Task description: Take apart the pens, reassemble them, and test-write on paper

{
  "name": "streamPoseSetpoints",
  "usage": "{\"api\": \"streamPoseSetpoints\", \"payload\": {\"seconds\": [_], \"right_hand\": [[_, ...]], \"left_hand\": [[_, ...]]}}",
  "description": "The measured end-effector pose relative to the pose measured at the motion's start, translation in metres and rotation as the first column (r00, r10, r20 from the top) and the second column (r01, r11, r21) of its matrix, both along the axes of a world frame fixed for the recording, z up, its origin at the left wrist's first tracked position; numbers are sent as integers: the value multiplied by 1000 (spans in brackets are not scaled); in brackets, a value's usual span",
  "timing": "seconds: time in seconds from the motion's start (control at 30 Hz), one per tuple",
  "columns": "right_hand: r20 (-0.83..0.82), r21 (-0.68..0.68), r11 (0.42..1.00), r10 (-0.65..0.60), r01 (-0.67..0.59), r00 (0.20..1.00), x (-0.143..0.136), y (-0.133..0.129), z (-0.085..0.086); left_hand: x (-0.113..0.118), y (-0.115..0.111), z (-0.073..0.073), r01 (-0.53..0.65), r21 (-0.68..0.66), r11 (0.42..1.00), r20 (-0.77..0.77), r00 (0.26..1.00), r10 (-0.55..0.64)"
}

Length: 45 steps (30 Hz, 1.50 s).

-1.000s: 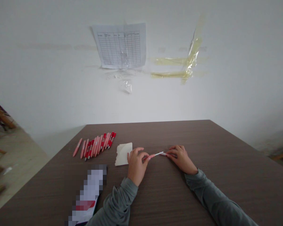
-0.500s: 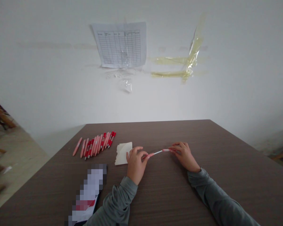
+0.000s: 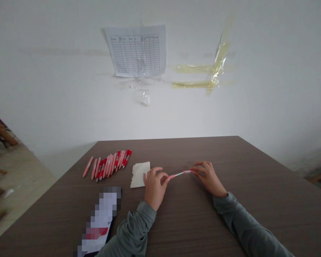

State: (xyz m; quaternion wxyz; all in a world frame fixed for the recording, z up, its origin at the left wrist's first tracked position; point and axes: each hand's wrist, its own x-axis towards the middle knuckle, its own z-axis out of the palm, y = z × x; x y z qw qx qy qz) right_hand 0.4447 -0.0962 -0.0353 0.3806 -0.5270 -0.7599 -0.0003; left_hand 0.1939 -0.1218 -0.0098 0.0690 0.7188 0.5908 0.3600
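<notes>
Between my two hands is a pink pen in two parts, with a thin white refill [image 3: 179, 174] bridging the gap. My left hand [image 3: 154, 185] pinches one pink pen part [image 3: 171, 176] between thumb and fingers. On the other side, my right hand [image 3: 207, 176] grips the other pink pen part [image 3: 187, 171], which has a pale band. The refill's ends are hidden inside the parts. A piece of cream paper [image 3: 139, 175] with a torn edge lies beside my left hand, partly covered by its fingers.
Several pink and red pens [image 3: 109, 165] lie in a row on the brown table [image 3: 219, 225] at the left. A dark-edged flat object with a blurred surface [image 3: 103, 214] rests near my left forearm. A printed sheet [image 3: 139, 51] is taped to the wall behind.
My right hand has shifted slightly left with its pen part, shortening the exposed white refill a little. My left hand has hardly moved.
</notes>
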Motion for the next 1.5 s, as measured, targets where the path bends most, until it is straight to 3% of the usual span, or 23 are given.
{"api": "streamPoseSetpoints", "payload": {"seconds": [0.67,1.5], "right_hand": [[43,-13,991,131,-131,990,-18,-11,10],[52,-29,987,161,-160,986,-21,-15,15]], "left_hand": [[4,2,-7,78,57,995,-48,996,-75],[3,3,-2,96,66,993,-28,995,-94]]}}
